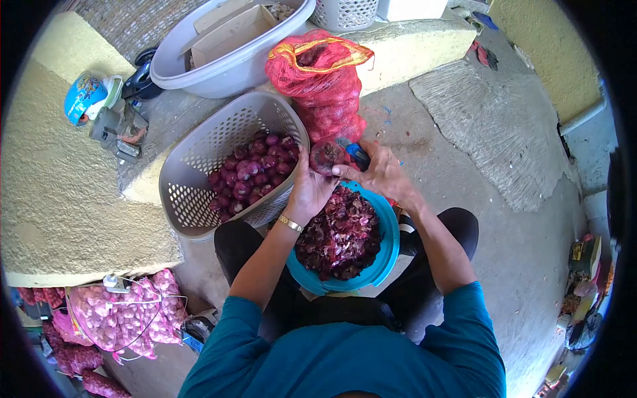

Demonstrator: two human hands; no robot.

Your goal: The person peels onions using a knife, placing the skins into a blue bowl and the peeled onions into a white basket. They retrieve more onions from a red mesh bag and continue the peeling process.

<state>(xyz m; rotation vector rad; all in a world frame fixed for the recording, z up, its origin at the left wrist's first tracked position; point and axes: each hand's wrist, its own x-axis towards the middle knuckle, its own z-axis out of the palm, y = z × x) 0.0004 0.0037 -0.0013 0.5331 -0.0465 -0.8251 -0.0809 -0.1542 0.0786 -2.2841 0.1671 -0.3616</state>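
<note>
Blue bowl (pixel 391 245) on the lap: heaped with loose red skins (pixel 342 235). Above its far rim, left hand (pixel 310 186) and right hand (pixel 381 174) both grasp one onion (pixel 326 158), apparently part-skinned. Beyond, the grey basket (pixel 186 159) holds a partial layer of peeled onions (pixel 252 174). The red mesh sack (pixel 328 86) looks well filled, so much probably remains.

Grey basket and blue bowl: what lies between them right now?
In the head view, the left hand lies between the grey basket and the blue bowl of peels, close by the basket's wall, holding a red onion.
</note>
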